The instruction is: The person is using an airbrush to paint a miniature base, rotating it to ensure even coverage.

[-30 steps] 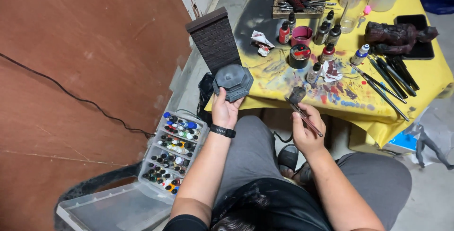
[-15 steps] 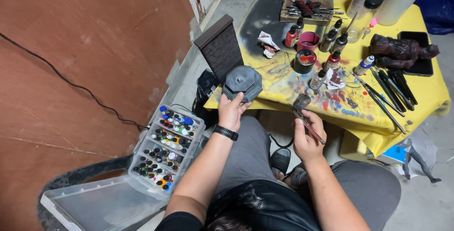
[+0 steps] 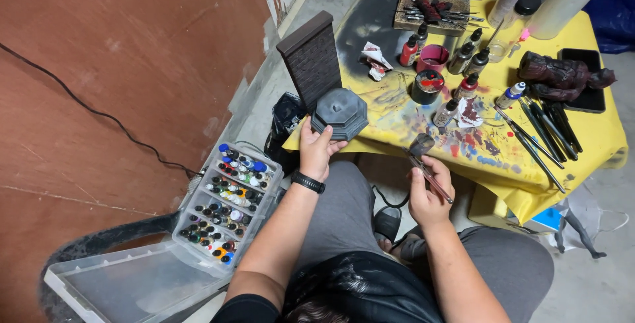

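Two hands: left hand [image 3: 316, 147] w/ grey octagonal base [image 3: 339, 113], right hand [image 3: 428, 192] w/ airbrush [image 3: 426, 164].

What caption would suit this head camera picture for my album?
Seated at a paint-spattered yellow table, the left hand holds a grey octagonal model base while the right hand holds an airbrush.

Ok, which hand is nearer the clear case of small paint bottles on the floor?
Left. The left hand, holding the grey octagonal base, is up and right of the paint case; the right hand, holding the airbrush, is farther right.
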